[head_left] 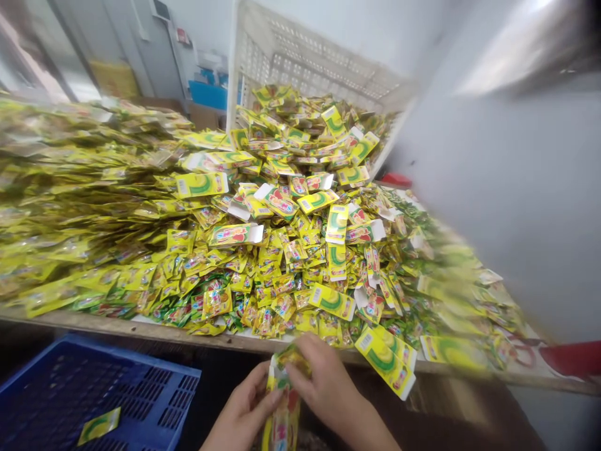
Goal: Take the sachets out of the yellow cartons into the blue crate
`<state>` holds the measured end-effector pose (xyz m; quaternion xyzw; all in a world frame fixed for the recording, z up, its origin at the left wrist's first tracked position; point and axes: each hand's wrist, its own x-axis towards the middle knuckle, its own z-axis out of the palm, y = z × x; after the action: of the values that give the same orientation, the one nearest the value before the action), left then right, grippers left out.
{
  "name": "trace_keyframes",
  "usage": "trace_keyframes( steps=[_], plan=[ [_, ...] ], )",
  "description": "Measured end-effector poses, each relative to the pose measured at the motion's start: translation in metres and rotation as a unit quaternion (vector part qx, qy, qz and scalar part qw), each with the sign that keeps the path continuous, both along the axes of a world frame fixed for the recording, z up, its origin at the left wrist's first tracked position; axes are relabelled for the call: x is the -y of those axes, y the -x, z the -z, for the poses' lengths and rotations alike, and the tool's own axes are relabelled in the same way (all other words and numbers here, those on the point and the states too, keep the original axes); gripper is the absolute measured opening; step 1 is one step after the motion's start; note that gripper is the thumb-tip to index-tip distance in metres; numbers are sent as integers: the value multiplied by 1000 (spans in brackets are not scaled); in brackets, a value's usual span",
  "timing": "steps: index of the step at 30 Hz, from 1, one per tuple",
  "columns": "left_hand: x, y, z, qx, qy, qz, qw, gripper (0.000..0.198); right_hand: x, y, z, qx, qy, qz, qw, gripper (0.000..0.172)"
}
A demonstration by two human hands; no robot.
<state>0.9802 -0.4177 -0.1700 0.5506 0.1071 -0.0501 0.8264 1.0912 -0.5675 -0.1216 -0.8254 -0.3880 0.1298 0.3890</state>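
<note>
Left hand (251, 401) grips a box (282, 429) before the front edge of the bench (183, 337)

It clasps the side, apparently leaving the far end free for the right hand (323, 379), which curls over it; whether that one pinches anything, I cannot tell. At the back edge a white crate (323, 59) tilts forward, probably for easy reach.

Packets (217, 302) lie heaped across the table (183, 336), cartons (337, 223) strewn over their middle; behind, a tilted crate (310, 47) opens frontward with cartons inside; before the near edge, the left hand (246, 404) and right hand (323, 376) have a held carton (284, 419) between them; leftward, below the tabletop, a basket (154, 388) contains one packet (99, 427).
</note>
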Motion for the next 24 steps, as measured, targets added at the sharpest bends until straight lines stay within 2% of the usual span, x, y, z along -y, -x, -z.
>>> trace_keyframes(
  steps=[5,7,10,14,15,17,20,22,24],
  plan=[
    [9,9,-2,-20,73,31,997,44,7,-1,-14,-43,23,-106,993,10],
    [11,11,-4,-11,66,25,997,42,8,-1,-19,-48,41,-102,993,13],
    [13,11,-5,10,49,13,999,37,7,1,-24,-21,61,-87,994,8],
    [14,11,-3,28,72,46,996,42,7,-5,-30,-8,101,-198,975,4],
    [14,12,-3,28,73,44,996,41,7,-8,-31,-11,104,-205,973,5],
    [14,12,-4,15,73,35,997,36,6,-12,-32,-30,93,-168,981,12],
    [13,13,-7,-11,68,38,997,34,4,-12,-25,-53,33,-103,993,14],
    [11,13,-6,-9,55,36,998,33,3,-6,-15,-32,2,-109,994,11],
    [10,12,-4,4,37,32,999,34,5,0,-5,-27,-5,-142,989,12]
  ],
)
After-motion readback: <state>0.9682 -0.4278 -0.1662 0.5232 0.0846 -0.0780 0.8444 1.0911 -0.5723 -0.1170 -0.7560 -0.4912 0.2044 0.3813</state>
